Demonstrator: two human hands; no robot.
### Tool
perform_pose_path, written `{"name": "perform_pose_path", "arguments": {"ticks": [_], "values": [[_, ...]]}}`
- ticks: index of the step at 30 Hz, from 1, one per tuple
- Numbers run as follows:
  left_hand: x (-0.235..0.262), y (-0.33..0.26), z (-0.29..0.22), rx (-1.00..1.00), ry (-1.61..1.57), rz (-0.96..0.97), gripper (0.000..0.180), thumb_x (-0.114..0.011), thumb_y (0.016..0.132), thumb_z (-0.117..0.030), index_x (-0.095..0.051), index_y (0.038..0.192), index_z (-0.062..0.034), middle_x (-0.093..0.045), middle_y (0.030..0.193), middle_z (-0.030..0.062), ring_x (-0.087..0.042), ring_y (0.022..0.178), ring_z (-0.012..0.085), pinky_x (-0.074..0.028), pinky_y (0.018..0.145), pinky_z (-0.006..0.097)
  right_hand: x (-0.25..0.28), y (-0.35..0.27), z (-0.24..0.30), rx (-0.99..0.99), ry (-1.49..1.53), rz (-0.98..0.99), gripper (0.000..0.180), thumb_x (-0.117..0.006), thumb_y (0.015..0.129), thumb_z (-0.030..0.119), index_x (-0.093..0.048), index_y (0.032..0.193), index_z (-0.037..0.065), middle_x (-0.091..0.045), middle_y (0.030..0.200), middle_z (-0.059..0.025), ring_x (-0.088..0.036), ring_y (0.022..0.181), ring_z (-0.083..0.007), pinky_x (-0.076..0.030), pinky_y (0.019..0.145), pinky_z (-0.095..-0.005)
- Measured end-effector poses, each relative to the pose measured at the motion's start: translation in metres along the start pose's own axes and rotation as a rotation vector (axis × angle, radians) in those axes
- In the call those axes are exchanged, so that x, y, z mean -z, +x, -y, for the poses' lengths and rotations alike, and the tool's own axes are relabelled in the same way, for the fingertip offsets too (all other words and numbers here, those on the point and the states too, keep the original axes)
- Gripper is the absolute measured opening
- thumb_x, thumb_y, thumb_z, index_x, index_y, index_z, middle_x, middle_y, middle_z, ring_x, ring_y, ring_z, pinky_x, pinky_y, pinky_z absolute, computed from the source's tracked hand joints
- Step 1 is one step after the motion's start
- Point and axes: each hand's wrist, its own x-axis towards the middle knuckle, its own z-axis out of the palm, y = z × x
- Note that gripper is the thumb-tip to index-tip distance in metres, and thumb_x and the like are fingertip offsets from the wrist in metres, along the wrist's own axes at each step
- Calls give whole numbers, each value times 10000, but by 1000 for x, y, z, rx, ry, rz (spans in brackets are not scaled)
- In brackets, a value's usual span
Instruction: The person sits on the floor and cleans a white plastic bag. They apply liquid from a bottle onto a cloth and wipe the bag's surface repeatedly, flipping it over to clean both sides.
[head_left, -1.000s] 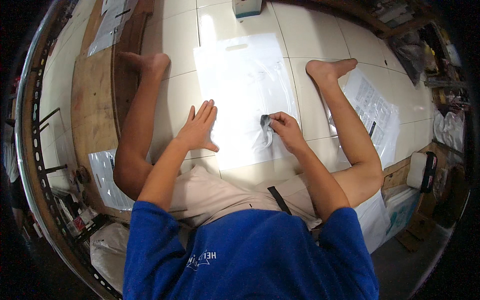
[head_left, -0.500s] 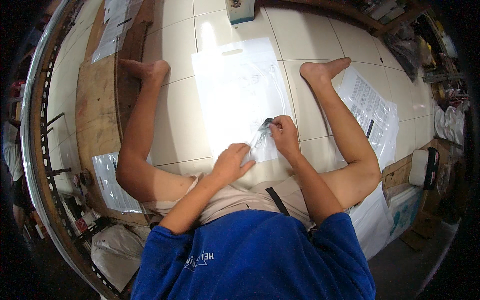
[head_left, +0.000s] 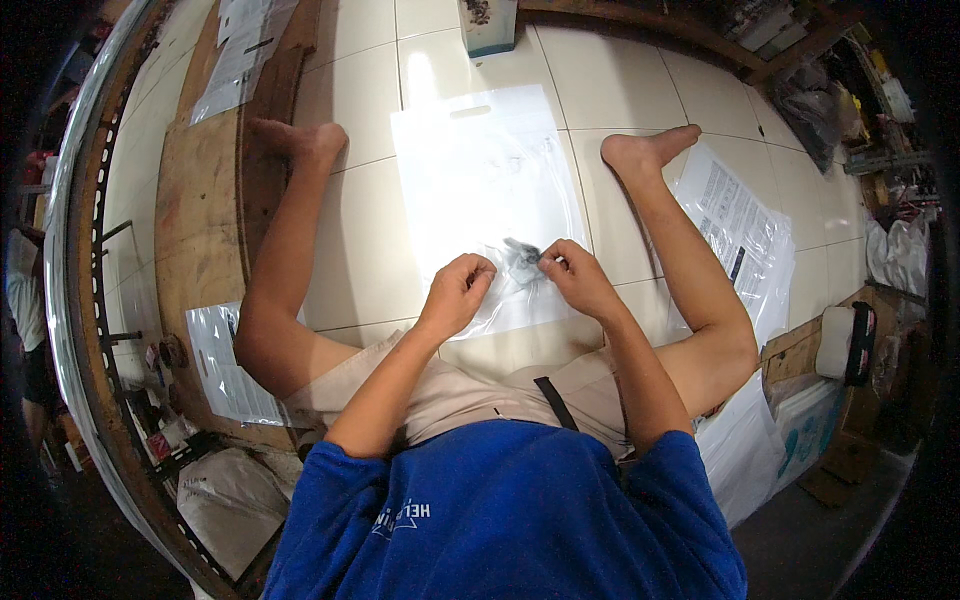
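Observation:
A white plastic bag (head_left: 450, 190) with a cut-out handle slot lies flat on the floor between my legs. Over its near part is a small crumpled piece, see-through with dark grey patches (head_left: 522, 264); its exact kind is unclear. My right hand (head_left: 578, 282) pinches the dark right edge of this piece. To its left, my left hand (head_left: 460, 292) has its fingers curled together at the clear plastic over the bag. What those fingertips hold, if anything, is too small to make out.
Printed plastic bags (head_left: 735, 230) lie beyond my right leg. A wooden plank (head_left: 200, 200) runs along the left, with more plastic bags (head_left: 225, 365) on it. At the far side stands a pale box-like container (head_left: 488, 28). A metal rack frame (head_left: 85, 250) borders the left.
My left hand has gone from spread fingers to curled ones and turned upward. The dark-patched piece, stretched between my hands before, now lies bunched. My right hand has shifted slightly right.

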Motion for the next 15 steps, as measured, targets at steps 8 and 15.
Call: {"name": "perform_pose_path", "arguments": {"ticks": [8, 15], "values": [[-22, -10, -15, 241, -668, 63, 430, -552, 976, -152, -471, 1372, -4, -574, 1267, 130, -566, 1098, 173, -505, 939, 321, 12, -5, 26, -183, 568, 307, 115, -594, 894, 157, -568, 839, 59, -541, 763, 20, -477, 694, -91, -403, 634, -252], [-20, -17, -36, 208, -977, 216, 437, -585, 962, -148, -486, 1359, 5, -597, 1172, 92, -572, 1083, 168, -488, 948, 314, 22, -11, 28, -173, 953, 386, 41, -541, 823, 102, -505, 816, 85, -500, 753, 31, -420, 659, -83, -358, 623, -230]]}}
